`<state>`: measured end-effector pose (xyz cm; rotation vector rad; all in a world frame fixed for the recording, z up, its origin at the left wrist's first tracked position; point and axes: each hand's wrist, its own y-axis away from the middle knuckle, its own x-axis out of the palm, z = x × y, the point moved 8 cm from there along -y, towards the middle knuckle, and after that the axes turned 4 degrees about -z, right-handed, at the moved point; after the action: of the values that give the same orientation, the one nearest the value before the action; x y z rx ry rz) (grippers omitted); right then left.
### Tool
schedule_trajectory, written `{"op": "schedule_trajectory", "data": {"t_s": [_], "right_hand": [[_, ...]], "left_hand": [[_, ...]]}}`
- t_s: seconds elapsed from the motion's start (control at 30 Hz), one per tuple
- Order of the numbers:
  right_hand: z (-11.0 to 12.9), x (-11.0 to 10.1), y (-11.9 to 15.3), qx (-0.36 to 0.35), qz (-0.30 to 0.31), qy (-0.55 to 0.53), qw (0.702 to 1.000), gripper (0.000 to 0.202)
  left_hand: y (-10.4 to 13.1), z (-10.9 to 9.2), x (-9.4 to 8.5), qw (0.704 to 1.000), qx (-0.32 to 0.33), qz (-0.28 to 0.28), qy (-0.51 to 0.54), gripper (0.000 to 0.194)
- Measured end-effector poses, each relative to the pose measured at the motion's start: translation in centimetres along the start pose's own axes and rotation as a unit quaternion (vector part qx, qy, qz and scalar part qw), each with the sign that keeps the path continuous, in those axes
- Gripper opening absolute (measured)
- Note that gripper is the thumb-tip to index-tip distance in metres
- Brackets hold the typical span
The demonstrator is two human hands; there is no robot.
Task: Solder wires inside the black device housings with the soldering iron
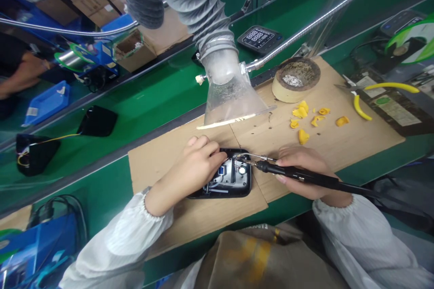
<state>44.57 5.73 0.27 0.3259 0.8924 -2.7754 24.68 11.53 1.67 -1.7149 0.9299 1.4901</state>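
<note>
My right hand (301,162) grips a black soldering iron (291,172), its tip reaching over the right part of a black plastic housing (249,185). A thin bent metal tube runs beside the iron's tip. The housing lies open side up on the cardboard, with a small blue part (221,170) and a round silvery part (242,170) inside. Over its upper left edge, my left hand (200,160) is closed, thumb and fingers pinched together near the iron tip. What lies between those fingers is hidden.
A clear fume hood (230,104) on a grey hose hangs just beyond my hands. On the cardboard (183,230) stand a round solder pot (294,81), several orange peel-like scraps (301,110) and yellow-handled pliers (389,86). Across the green belt, a co-worker's arm (23,74) shows.
</note>
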Motion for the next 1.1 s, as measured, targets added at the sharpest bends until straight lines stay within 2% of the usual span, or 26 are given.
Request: {"op": "schedule_trajectory", "data": {"t_s": [0.5, 0.73, 1.1], "right_hand": [[-0.20, -0.01, 0.12, 0.008, 0.002, 0.015, 1.000, 0.031], [-0.25, -0.07, 0.20, 0.009, -0.002, 0.010, 1.000, 0.035], [-0.19, -0.09, 0.12, 0.012, -0.004, 0.012, 1.000, 0.029]], "left_hand": [[-0.04, -0.13, -0.23, 1.000, 0.005, -0.006, 0.000, 0.026], [0.06, -0.14, -0.59, 0.999, 0.001, -0.032, -0.006, 0.022], [0.22, -0.05, -0.28, 1.000, 0.000, -0.019, -0.003, 0.021]]}}
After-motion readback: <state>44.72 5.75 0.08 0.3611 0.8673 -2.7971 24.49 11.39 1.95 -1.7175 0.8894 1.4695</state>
